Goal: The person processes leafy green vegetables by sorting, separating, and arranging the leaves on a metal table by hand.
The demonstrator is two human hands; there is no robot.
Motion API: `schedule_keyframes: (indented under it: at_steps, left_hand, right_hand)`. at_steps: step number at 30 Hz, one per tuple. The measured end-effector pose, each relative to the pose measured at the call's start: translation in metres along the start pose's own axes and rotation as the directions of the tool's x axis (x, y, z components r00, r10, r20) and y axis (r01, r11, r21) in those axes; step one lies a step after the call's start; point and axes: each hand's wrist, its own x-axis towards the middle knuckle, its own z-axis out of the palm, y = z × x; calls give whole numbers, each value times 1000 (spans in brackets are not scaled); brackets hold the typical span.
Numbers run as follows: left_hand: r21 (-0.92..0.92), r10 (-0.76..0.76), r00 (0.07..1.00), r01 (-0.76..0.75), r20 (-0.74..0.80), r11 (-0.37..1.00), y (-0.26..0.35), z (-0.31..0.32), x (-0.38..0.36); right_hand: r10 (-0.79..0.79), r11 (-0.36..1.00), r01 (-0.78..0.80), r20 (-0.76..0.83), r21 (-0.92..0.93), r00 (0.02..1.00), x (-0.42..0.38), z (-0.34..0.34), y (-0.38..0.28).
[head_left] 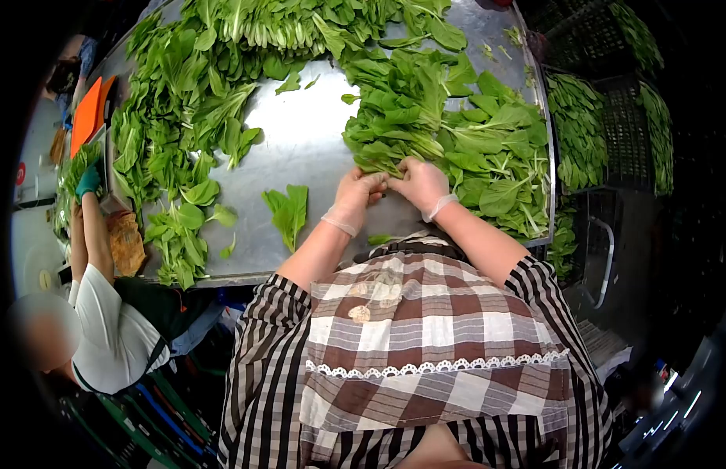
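Both of my hands wear thin clear gloves and meet at the near end of a bunch of leafy greens (398, 117) on the metal table (293, 148). My left hand (357, 197) has its fingers closed at the stem ends. From the right, my right hand (419, 187) pinches the same stems, its fingertips beside those of my left hand. The leaves of the bunch point away from me. Left of my hands a small loose plant (287, 215) lies by itself. Loose greens (500, 164) are heaped just right of the bunch.
More greens (175, 102) cover the table's left and far sides. At the far left, a person (113, 328) with a green glove reaches to greens beside an orange sheet (86, 113). Black crates (625, 117) with greens stand beyond the table's right edge.
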Motion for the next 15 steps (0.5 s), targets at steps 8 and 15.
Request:
schedule_keyframes:
  at_steps: [8,15]
  left_hand:
    - [-54,45,997,-49,-64,997,-17,-25,-44]
    - [-8,156,975,-157,160,988,-9,-18,-75]
  right_hand:
    - [-113,692,-185,358,697,927,-2,-2,5]
    - [-296,507,-285,474,814,829,-24,-18,5]
